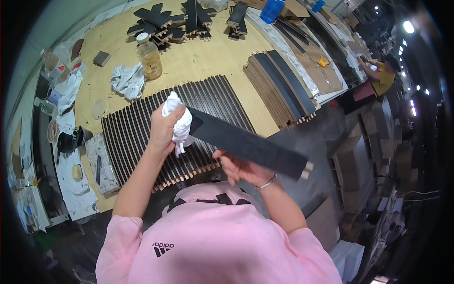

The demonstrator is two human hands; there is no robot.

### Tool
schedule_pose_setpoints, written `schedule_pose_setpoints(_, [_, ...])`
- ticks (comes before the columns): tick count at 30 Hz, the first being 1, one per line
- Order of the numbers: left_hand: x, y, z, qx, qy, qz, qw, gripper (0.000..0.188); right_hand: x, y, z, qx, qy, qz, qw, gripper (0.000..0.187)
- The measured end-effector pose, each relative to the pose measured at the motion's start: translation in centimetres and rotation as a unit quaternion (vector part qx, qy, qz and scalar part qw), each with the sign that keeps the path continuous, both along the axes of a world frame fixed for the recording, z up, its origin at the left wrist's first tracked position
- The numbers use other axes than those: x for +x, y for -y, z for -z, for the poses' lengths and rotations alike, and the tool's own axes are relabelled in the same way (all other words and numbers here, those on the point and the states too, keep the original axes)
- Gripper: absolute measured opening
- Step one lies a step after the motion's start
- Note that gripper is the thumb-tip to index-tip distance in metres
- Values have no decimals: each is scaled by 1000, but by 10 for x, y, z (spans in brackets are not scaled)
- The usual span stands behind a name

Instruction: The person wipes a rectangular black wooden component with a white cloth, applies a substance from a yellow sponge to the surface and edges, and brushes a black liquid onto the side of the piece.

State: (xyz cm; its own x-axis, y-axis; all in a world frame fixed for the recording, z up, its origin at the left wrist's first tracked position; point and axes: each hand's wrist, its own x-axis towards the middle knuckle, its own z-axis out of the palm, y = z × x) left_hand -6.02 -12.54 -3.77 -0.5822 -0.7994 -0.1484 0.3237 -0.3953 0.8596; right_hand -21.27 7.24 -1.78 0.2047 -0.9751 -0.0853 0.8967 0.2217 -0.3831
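My left hand (163,125) is closed round a crumpled white cloth (182,124), which wraps over the near-left end of a long black board (250,144). The board slants down to the right and has pale dowel-like pegs at its far-right end. Beneath its middle is my right hand (243,169), palm up with fingers apart; the board hides part of it, and I cannot tell whether it touches. Below both hands lies a row of dark narrow slats (137,137), packed side by side on the table, with pegs along the near edge.
On the pale wooden table (104,52) stand a bottle of yellowish liquid (150,59), a crumpled rag (127,81) and piled black boards (153,19). Stacked boards (272,85) lie right. A black cup (66,142) and stained block (101,163) sit left. Another person (380,75) works far right.
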Motion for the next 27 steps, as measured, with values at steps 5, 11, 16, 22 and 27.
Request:
schedule_pose_setpoints(5, [1,-35,25,53,-12,-108,993,13,17,12,-4,94,-200,283,933,31])
schedule_pose_setpoints(11, [12,-94,20,77,36,22,996,18,-9,25,-5,134,-165,415,885,27])
schedule_pose_setpoints(16, [15,-42,8,33,5,-28,999,36,-23,14,-3,139,-222,373,890,32])
schedule_pose_setpoints(22, [-35,-71,-22,-126,50,113,984,64,26,42,5,206,-291,357,863,53])
schedule_pose_setpoints(27, [-61,-3,-39,-97,55,-30,993,27,16,21,2,116,-435,106,887,66])
